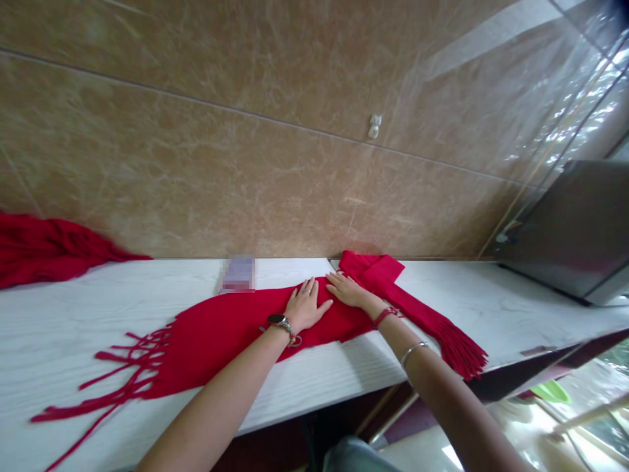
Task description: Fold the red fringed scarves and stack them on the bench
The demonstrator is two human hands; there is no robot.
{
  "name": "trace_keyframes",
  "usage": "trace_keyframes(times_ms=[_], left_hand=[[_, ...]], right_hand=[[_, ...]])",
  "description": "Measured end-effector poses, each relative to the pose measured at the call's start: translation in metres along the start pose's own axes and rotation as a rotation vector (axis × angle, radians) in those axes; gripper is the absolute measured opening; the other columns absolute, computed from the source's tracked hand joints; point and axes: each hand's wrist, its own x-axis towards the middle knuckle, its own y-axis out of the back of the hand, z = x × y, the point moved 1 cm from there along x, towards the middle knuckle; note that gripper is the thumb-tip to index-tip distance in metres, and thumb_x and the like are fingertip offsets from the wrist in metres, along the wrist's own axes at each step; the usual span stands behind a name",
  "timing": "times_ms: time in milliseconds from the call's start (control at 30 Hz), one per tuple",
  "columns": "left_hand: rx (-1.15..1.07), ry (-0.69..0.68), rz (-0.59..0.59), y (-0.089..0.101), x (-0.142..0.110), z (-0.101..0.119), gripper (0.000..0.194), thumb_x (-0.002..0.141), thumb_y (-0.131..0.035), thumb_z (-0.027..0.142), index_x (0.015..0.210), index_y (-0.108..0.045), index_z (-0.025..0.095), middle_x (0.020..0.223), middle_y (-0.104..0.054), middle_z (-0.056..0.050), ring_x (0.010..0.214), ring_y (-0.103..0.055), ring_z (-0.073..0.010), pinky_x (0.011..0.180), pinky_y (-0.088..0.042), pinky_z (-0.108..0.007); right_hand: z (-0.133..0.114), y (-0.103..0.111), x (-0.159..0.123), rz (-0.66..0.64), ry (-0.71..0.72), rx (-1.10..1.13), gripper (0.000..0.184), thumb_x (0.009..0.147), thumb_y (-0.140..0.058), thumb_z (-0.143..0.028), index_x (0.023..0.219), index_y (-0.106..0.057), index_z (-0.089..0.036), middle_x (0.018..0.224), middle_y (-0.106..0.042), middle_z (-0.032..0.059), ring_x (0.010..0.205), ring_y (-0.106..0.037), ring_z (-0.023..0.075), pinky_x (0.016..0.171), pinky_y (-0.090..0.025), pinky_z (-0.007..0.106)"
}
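White counter (472, 298), marbled wall (221, 177), left hand (303, 308), right hand (348, 290) (each grip spread, clasping nothing) on red scarf (211, 341)

The scarf (211, 337) lies on the counter (366, 362), before the wall (211, 177), right of a bunched cloth (46, 250).

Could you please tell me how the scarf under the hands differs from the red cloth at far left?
The scarf is mostly flat, while the cloth is bunched up. The scarf shows fringe; the cloth, cut off by the picture's edge, shows no clear fringe. The left hand and right hand rest on the scarf, while the cloth lies apart, near the wall. Both are red, on the white counter.
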Motion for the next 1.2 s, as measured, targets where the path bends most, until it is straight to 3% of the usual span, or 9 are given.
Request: trace_keyframes(times_ms=[133,300,400,500,600,733,867,1067,1200], left_hand=[[0.0,0.006,-0.022,0.0,-0.002,-0.001,0.074,0.087,-0.025,0.058,0.139,-0.022,0.005,0.146,-0.017,-0.017,0.135,-0.015,-0.0259,0.107,-0.019,-0.043],[-0.036,0.01,-0.055,0.008,-0.007,-0.001,0.074,0.088,-0.025,0.057,0.139,-0.021,0.003,0.147,-0.014,-0.017,0.135,-0.013,-0.0268,0.108,-0.017,-0.043],[-0.02,0.028,-0.109,0.028,-0.027,-0.008,0.073,0.087,-0.03,0.057,0.138,-0.024,0.006,0.146,-0.017,-0.019,0.135,-0.012,-0.0288,0.107,-0.017,-0.046],[0.056,-0.044,-0.124,0.056,-0.067,-0.019,0.068,0.085,-0.036,0.056,0.136,-0.031,0.01,0.145,-0.023,-0.018,0.134,-0.017,-0.0305,0.104,-0.022,-0.046],[0.157,-0.117,-0.146,0.08,-0.116,-0.029,0.063,0.08,-0.049,0.053,0.13,-0.041,0.016,0.138,-0.037,-0.017,0.124,-0.036,-0.0316,0.097,-0.034,-0.042],[0.28,-0.144,-0.194,0.094,-0.159,-0.039,0.043,0.08,-0.047,0.017,0.123,-0.048,0.02,0.116,-0.053,-0.011,0.097,-0.057,-0.0227,0.079,-0.046,-0.031],[0.398,-0.154,-0.175,0.093,-0.171,-0.049,0.044,0.078,-0.036,0.0,0.114,-0.054,0.018,0.107,-0.057,-0.01,0.097,-0.056,-0.0226,0.077,-0.047,-0.032],[0.449,-0.024,-0.155,0.101,-0.179,-0.064,0.034,0.079,-0.043,0.003,0.105,-0.057,0.021,0.103,-0.059,-0.008,0.097,-0.056,-0.0204,0.082,-0.046,-0.032],[0.499,0.011,-0.144,0.106,-0.187,-0.066,0.03,0.08,-0.045,0.002,0.103,-0.057,0.018,0.097,-0.061,-0.008,0.093,-0.058,-0.0197,0.082,-0.045,-0.031]], right_hand=[[0.021,-0.01,-0.009,-0.025,-0.042,-0.02,0.036,0.092,-0.033,-0.022,0.122,-0.05,-0.014,0.134,-0.043,0.0187,0.125,-0.037,0.0284,0.091,-0.04,0.053],[0.024,0.007,-0.015,0.002,-0.099,-0.051,0.036,0.09,-0.037,-0.02,0.12,-0.051,-0.006,0.131,-0.045,0.0227,0.125,-0.037,0.0297,0.095,-0.039,0.05],[0.003,0.029,-0.014,0.14,-0.101,-0.014,0.04,0.091,-0.036,-0.022,0.124,-0.047,-0.002,0.132,-0.043,0.0241,0.128,-0.033,0.0288,0.101,-0.034,0.048],[-0.038,0.05,-0.023,0.305,0.016,0.174,0.036,0.09,-0.039,-0.023,0.119,-0.054,-0.01,0.124,-0.054,0.0181,0.117,-0.047,0.0265,0.097,-0.04,0.044],[-0.09,0.062,-0.04,0.203,0.264,0.312,0.033,0.089,-0.042,-0.024,0.113,-0.059,-0.01,0.113,-0.062,0.0149,0.105,-0.057,0.023,0.092,-0.045,0.037],[-0.14,0.062,-0.058,0.027,0.452,0.336,0.035,0.083,-0.053,-0.023,0.116,-0.057,-0.012,0.117,-0.061,0.0123,0.107,-0.056,0.0211,0.092,-0.045,0.033],[-0.151,0.047,-0.067,0.017,0.475,0.26,0.039,0.08,-0.051,-0.012,0.118,-0.055,-0.01,0.118,-0.059,0.0143,0.108,-0.055,0.0216,0.09,-0.046,0.033],[-0.148,0.028,-0.069,0.206,0.464,0.171,0.035,0.081,-0.041,-0.001,0.108,-0.06,-0.01,0.101,-0.066,0.0124,0.092,-0.061,0.0173,0.079,-0.048,0.028],[-0.156,0.026,-0.065,0.229,0.466,0.105,0.022,0.084,-0.044,-0.005,0.088,-0.064,-0.013,0.079,-0.065,0.0067,0.074,-0.058,0.0157,0.067,-0.046,0.025]])
